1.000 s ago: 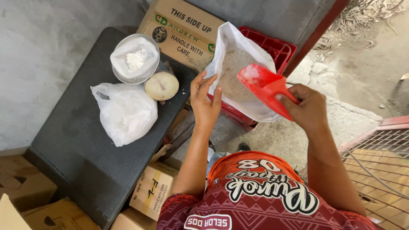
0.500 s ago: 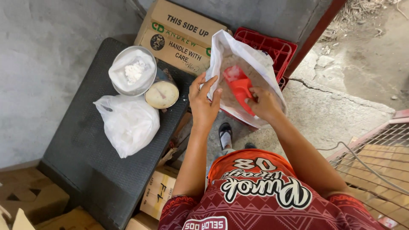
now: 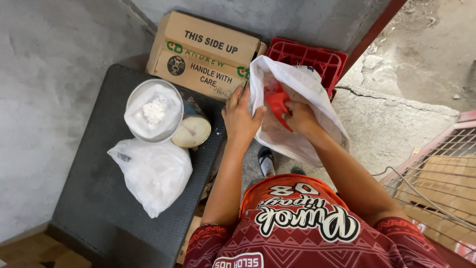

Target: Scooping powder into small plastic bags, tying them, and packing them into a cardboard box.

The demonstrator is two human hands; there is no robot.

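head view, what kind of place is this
Probably a storage or back corner of a small shop or food stall: bare concrete wall, a cardboard box, a red crate, and a bag on a black table.

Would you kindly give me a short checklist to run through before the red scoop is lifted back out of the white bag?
1. Bag mouth held open: ok. The left hand grips the rim of the white bag.
2. Grip on the scoop: ok. The right hand holds the red scoop inside the bag.
3. Scoop filled: cannot tell, its bowl is hidden by the bag.
4. Receiving bowl within reach: ok. The lined metal bowl with white powder sits on the black table.
5. Bag supported from below: cannot tell, its bottom hangs beside the red crate.
6. Tied plastic bag apart from the bowl: not ok, they touch.
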